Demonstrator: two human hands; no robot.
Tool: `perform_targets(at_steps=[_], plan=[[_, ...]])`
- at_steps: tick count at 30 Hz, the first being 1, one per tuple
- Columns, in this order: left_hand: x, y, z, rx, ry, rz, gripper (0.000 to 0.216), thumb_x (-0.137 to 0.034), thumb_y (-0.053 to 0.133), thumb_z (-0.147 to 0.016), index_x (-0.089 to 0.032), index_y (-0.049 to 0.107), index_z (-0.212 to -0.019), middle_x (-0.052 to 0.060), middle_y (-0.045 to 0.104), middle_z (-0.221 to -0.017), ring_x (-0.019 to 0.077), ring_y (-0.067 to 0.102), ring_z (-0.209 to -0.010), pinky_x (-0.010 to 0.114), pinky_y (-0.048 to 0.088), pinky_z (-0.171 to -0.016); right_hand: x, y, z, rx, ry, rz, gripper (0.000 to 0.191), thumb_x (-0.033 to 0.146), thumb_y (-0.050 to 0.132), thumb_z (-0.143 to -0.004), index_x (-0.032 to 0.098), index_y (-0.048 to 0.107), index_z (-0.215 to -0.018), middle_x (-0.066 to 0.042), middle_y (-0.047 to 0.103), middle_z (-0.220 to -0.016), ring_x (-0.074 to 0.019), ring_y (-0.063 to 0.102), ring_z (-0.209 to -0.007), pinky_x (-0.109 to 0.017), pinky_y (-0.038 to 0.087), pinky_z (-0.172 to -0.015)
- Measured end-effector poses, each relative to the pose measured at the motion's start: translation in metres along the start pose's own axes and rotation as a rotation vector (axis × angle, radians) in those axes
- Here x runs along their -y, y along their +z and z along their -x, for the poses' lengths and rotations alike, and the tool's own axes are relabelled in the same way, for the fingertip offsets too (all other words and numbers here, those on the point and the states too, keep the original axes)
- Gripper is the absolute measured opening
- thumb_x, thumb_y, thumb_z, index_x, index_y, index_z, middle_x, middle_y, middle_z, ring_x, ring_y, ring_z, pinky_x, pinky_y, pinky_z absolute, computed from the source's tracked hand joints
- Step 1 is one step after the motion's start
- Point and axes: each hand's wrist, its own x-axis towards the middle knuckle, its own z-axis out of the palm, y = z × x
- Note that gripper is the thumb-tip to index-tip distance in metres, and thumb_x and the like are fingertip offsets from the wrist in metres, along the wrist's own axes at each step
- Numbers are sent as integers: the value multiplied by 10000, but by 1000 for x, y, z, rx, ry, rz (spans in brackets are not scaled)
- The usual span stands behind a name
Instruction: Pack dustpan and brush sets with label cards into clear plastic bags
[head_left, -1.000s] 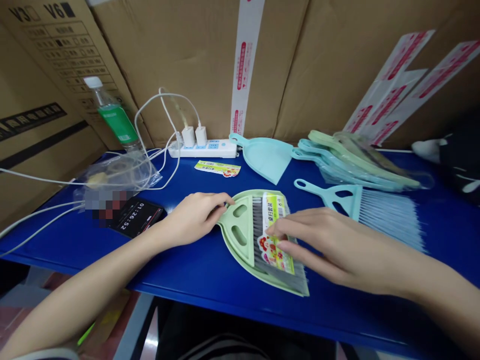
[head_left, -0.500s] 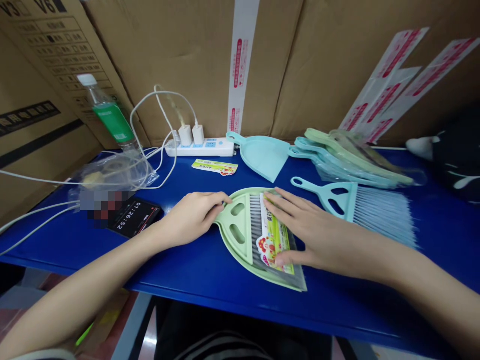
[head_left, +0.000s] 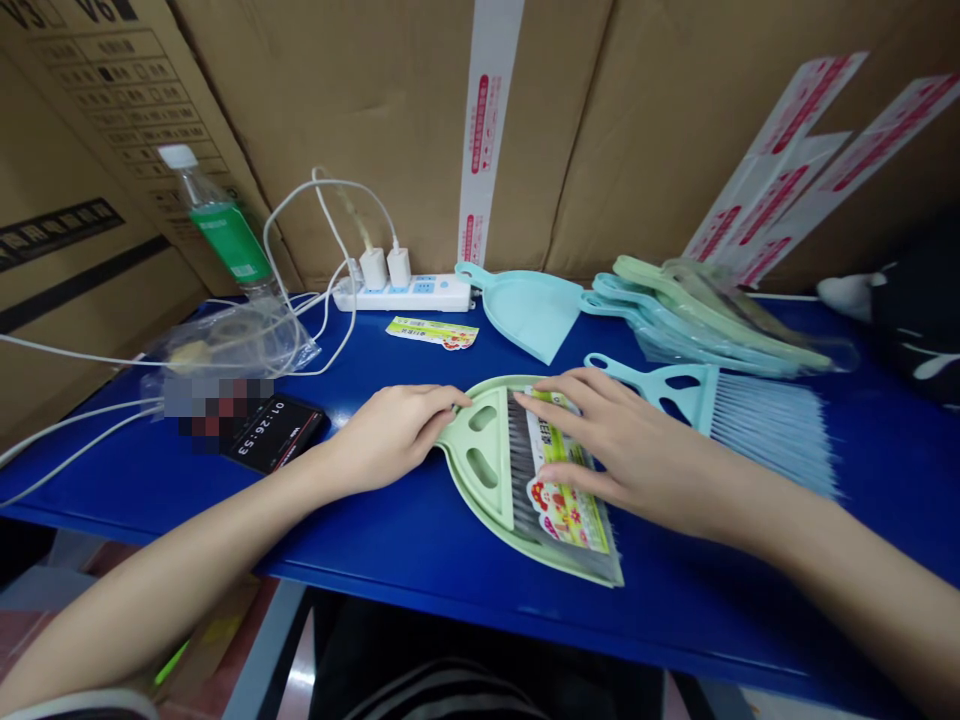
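A light green dustpan (head_left: 480, 497) lies on the blue table (head_left: 375, 545) with a green brush (head_left: 484, 440) nested in it, its grey bristles showing. A colourful paper label (head_left: 574, 512) lies across the bristles. My left hand (head_left: 390, 432) has its fingers curled on the handle end of the green set. My right hand (head_left: 622, 445) lies flat over the label with its fingers spread, the fingertips at the label's far end.
A light blue brush (head_left: 720, 410) lies just right of my right hand, with a blue dustpan (head_left: 534, 310) and a stack of bagged sets (head_left: 697, 320) behind. A loose label (head_left: 433, 333), power strip (head_left: 409, 293), bottle (head_left: 225, 235), plastic bag (head_left: 232, 345) and phone (head_left: 274, 432) sit left. Cardboard boxes wall the back.
My right hand has slid along the label from its near end to its far end, fingers now spread flat. The green set has turned slightly. My left hand stays on the handle.
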Motion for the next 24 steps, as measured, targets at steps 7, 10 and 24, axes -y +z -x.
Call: perform_targets(at_steps=[7, 10, 24], plan=[[0, 1, 0, -3, 11, -4, 255, -140, 401, -944, -179, 609, -1087, 28, 707, -1059, 172, 667, -915, 275, 486, -780, 0, 7, -5, -56, -72, 145, 488, 462, 410, -953, 130, 606, -1251, -166, 638, -1096, -293, 552, -977, -455, 486, -801], [0, 1, 0, -3, 8, -3, 256, -145, 398, -949, -188, 606, -1091, 24, 705, -1072, 169, 666, -928, 274, 489, -787, -1, 7, -5, -72, -91, 195, 462, 444, 423, -952, 119, 637, -1201, -163, 652, -1062, -289, 558, -946, -443, 480, -785], [1, 3, 1, -9, 17, 6, 259, -162, 391, -952, -193, 606, -1094, 28, 702, -1094, 176, 664, -970, 289, 500, -829, 0, 3, -5, -100, -123, 188, 363, 346, 404, -968, 157, 690, -1088, -121, 711, -990, -249, 621, -889, -407, 476, -780]])
